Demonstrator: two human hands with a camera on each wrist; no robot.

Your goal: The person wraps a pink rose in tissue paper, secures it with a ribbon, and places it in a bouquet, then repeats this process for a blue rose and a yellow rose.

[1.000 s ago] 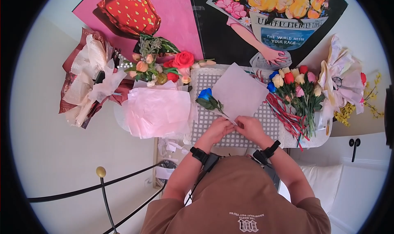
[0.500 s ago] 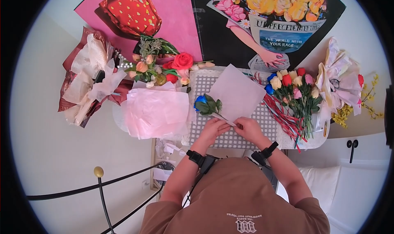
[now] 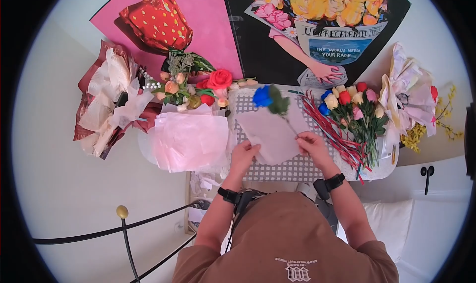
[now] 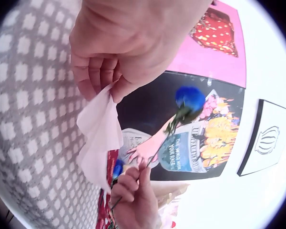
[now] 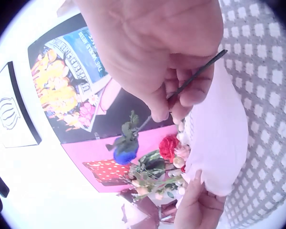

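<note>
A blue rose [image 3: 263, 96] on a thin stem stands above the table. My right hand [image 3: 313, 148] pinches its stem [image 5: 198, 74] between thumb and fingers, and the stem's lower end sticks out past the palm. A sheet of pale pink wrapping paper [image 3: 272, 140] spreads under the flower. At its left edge my left hand [image 3: 244, 156] pinches the paper between thumb and fingers. In the left wrist view the sheet hangs in folds from those fingertips [image 4: 115, 90]. Green leaves [image 3: 280, 106] sit just below the bloom.
A stack of pink paper [image 3: 191, 139] lies on the left, with mixed flowers [image 3: 193, 87] behind it. Rightward are red ribbons [image 3: 334, 134] and a bunch of colourful roses [image 3: 361, 114]. Wrapped bouquets stand at both ends. The checked cloth [image 3: 297, 171] covers the table's middle.
The blue rose lay at the paper's left side; now my right hand has raised it upright. My hands have moved apart, and the paper has turned and shifted toward me.
</note>
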